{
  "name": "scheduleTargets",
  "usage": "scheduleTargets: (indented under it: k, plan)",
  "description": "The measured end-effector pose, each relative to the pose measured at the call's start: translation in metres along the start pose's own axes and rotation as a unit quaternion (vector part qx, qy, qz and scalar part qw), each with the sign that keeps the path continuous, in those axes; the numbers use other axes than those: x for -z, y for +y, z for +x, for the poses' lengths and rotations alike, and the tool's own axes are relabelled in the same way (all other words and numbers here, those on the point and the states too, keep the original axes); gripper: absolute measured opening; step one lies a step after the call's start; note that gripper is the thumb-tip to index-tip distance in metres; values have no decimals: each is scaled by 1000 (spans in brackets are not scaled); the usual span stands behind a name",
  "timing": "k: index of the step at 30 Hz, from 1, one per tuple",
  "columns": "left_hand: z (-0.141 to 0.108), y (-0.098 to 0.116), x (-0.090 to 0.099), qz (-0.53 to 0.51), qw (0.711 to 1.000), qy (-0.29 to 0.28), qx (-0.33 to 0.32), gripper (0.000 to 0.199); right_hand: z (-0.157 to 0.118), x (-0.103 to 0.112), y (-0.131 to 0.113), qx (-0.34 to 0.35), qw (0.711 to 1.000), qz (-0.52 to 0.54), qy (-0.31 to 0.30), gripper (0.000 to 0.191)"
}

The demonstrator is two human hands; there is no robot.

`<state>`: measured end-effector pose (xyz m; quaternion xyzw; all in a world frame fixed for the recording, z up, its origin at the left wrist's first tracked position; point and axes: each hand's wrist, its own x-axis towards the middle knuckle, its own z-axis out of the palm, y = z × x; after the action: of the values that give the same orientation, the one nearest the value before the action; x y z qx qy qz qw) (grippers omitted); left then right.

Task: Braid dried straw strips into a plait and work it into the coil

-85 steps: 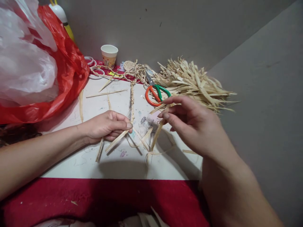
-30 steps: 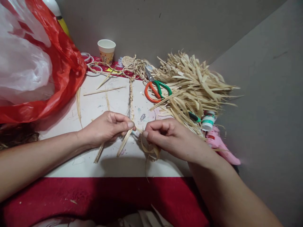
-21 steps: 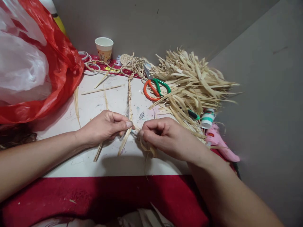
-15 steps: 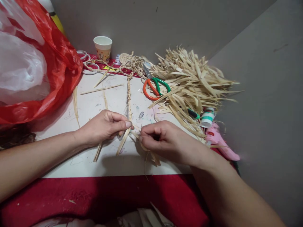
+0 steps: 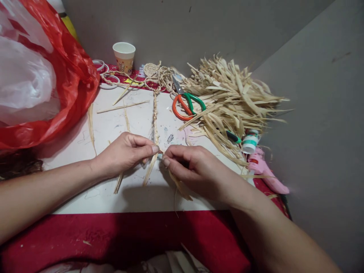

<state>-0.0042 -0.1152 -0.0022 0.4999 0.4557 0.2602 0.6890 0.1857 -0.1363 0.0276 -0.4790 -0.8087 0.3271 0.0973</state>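
Note:
A thin braid of pale straw [image 5: 155, 117] runs down the white board [image 5: 85, 197] toward me. My left hand [image 5: 132, 153] pinches its near end between thumb and fingertips, and one loose strip [image 5: 150, 170] hangs out below the thumb. Just right of it, my right hand [image 5: 193, 167] is closed, thumb and fingertips gripping a straw strand [image 5: 182, 189] whose tail dangles beneath the palm. The fingertips of both hands are close together, slightly apart. More strips [image 5: 118, 182] stick out under my left wrist.
Behind lie orange-and-green scissors [image 5: 187, 106], a big straw heap [image 5: 230, 91] and a coiled braid [image 5: 152, 69]. A paper cup [image 5: 124, 57] stands at the back. A red plastic bag [image 5: 82, 76] fills the left; a white bottle [image 5: 250, 142] and pink glue gun [image 5: 267, 172] lie right.
My right hand has moved a little left, nearer my left fingertips, with its strand. My left hand keeps its pinch on the braid.

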Motion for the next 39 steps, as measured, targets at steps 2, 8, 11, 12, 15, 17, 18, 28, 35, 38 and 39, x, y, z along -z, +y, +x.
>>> scheduleTargets:
  k: [2, 8, 11, 12, 15, 17, 18, 28, 35, 38, 39]
  plan:
    - [-1, 0, -1, -1, 1000, 8, -1, 21, -1, 1, 0, -2, 1000, 5, -11, 22]
    - [-3, 2, -3, 3, 999, 47, -19, 18, 1, -4, 4, 3, 998, -46, -30, 25]
    - [-3, 3, -5, 0, 999, 42, -22, 18, 3, -7, 4, -10, 998, -61, 4, 25]
    - [-3, 4, -5, -2, 999, 38, -19, 18, 3, -8, 4, -17, 998, -64, 18, 24]
    - [-3, 3, -6, -7, 1000, 24, -14, 17, 4, -8, 2, -34, 995, -73, 57, 24]
    - [-3, 2, -6, -6, 1000, 25, -12, 18, 3, -9, 0, -39, 994, -74, 74, 26]
    - [-3, 2, -6, -4, 1000, 27, -11, 19, 3, -9, 0, -41, 994, -71, 77, 26]
    - [0, -4, -1, 36, 999, 14, -2, 19, 4, -9, 2, -50, 994, -64, 77, 20]
    - [0, -7, 1, 31, 1000, 1, 0, 25, 4, -2, 5, -22, 997, -29, 73, 18]
    - [0, -6, 1, 27, 1000, -2, 2, 24, 5, -2, 5, -39, 997, -3, 64, 17]
    - [1, -6, 1, 24, 1000, -5, 2, 24, 6, -2, 5, -42, 997, 3, 63, 17]
